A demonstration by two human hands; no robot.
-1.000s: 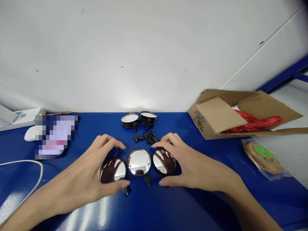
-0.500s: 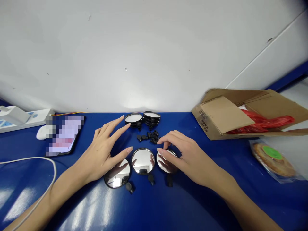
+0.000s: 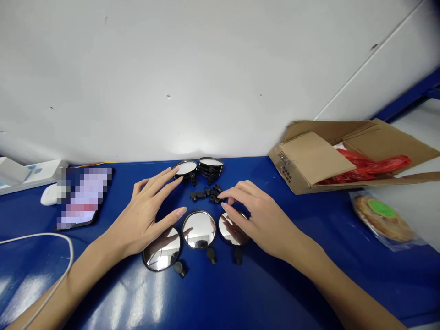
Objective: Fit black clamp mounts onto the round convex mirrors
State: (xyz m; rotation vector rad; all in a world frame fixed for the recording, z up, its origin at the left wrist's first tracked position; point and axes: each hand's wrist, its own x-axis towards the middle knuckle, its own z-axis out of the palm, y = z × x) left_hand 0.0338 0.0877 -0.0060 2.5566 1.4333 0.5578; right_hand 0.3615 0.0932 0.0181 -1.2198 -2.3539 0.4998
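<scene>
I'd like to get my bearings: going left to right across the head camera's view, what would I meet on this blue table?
Phone, left hand, middle front mirror, right hand, cardboard box.

Holds the bare left hand (image 3: 142,220) farther forward now, uncurled from the leftmost black-rimmed round mirror (image 3: 162,251) and stretched with fingertips by the left stack of black-rimmed round mirrors (image 3: 186,168). Brings the bare right hand (image 3: 263,215) from around the rightmost black-rimmed round mirror (image 3: 232,231) to the edge of the heap of small black fittings (image 3: 214,198), with fingers drawn closer together. Leaves the small black fittings (image 3: 179,269) below both outer mirrors in fuller view.
</scene>
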